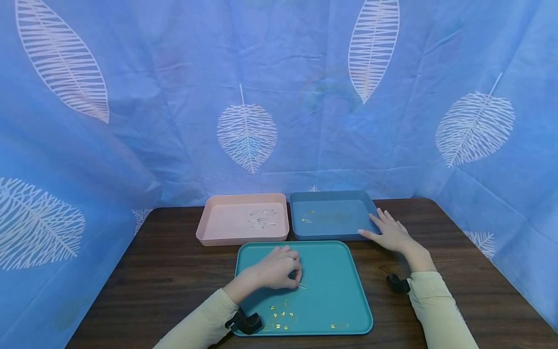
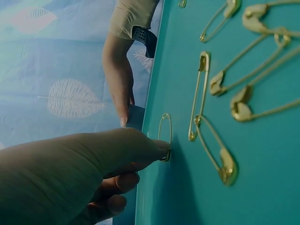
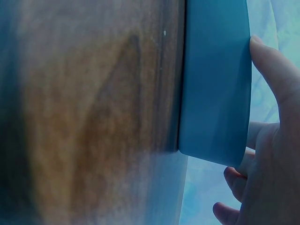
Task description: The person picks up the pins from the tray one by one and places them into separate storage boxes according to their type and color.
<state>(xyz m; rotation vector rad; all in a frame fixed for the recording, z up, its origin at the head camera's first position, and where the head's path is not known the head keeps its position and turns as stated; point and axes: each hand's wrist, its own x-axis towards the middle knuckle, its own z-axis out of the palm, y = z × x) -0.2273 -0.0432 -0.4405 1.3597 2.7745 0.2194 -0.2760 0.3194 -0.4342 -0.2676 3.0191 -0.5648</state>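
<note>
My left hand is over the teal tray, thumb and fingers pinching a safety pin by one end. The pin's looped end sticks out past the thumb. Beside it in the left wrist view lie several gold safety pins, grouped in the head view near the tray's front left. My right hand rests at the near right corner of the blue tray, fingers spread and fairly straight. In the right wrist view, the thumb touches that tray's rim.
A pink tray holding several silvery safety pins stands behind the teal tray, left of the blue one. A few gold pins lie in the blue tray. All stand on a dark wooden table, with a blue leaf-patterned cloth hanging around.
</note>
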